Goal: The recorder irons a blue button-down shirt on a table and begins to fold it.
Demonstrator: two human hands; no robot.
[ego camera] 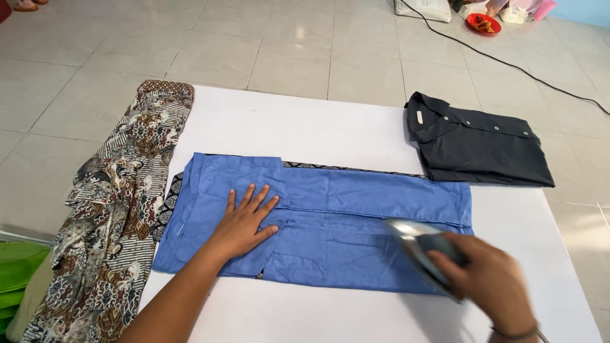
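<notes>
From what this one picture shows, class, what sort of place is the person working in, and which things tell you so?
Probably a room in a home, used for ironing. A blue garment lies flat on a white table, the right hand holds an iron, a folded dark shirt waits nearby, and the floor is tiled.

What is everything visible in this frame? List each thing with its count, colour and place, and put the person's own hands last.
blue garment: 1, blue with a dark patterned trim, spread flat mid-table
iron: 1, silvery with a dark handle, on the blue garment's right part, blurred
dark shirt: 1, near black, folded, far right of the table
patterned cloth: 1, brown, black and white, draped over the table's left edge
table: 1, white
cable: 1, black, across the tiled floor
red dish: 1, floor, top right
green thing: 1, left edge, kind unclear
left hand: flat on the blue garment
right hand: gripping the iron
</notes>
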